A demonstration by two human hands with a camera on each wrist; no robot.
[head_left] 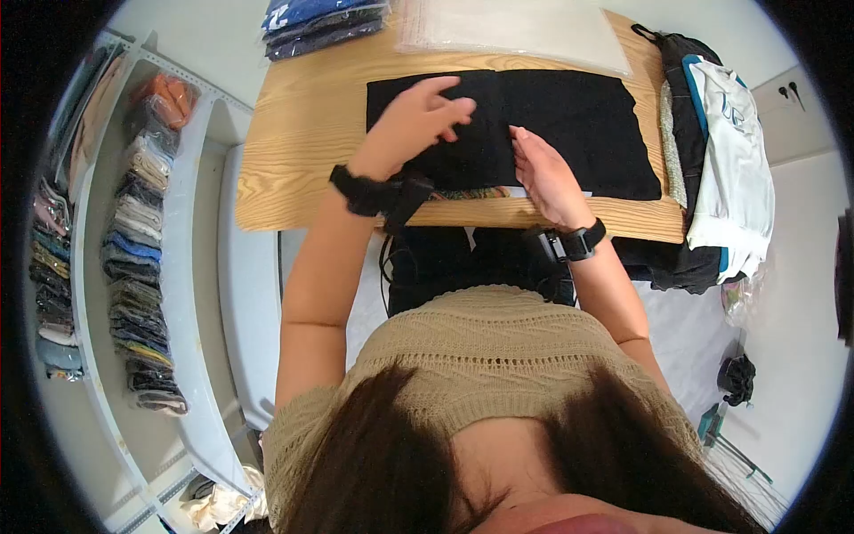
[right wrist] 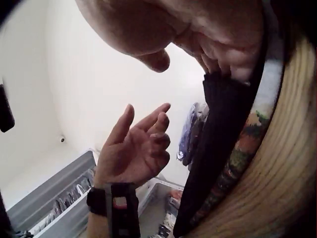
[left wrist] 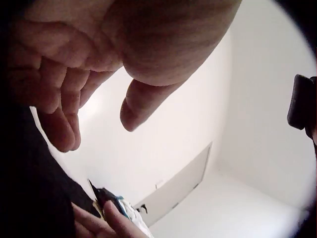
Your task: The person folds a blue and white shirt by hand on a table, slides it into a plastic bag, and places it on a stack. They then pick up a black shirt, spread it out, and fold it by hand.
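A black folded cloth garment (head_left: pixel 574 133) lies across the wooden table, with a crease near its middle. Over its left half hovers my left hand (head_left: pixel 418 125), holding nothing, its fingers loosely bent and spread. My right hand (head_left: pixel 547 178) is at the front part of the garment, fingers extended and fingertips at the crease. In the right wrist view, the edge of the black cloth (right wrist: pixel 218 119) partly hides those fingertips. A strip of colourful printed material (right wrist: pixel 242 144) with a pale part shows from under the garment along the table's front.
Clear plastic sheets or bags (head_left: pixel 516 36) lie at the table's back, beside packed blue and dark clothes (head_left: pixel 325 27). A white sweatshirt (head_left: pixel 734 151) and dark clothing hang over the right edge. Shelves of bagged garments (head_left: pixel 142 267) stand to the left.
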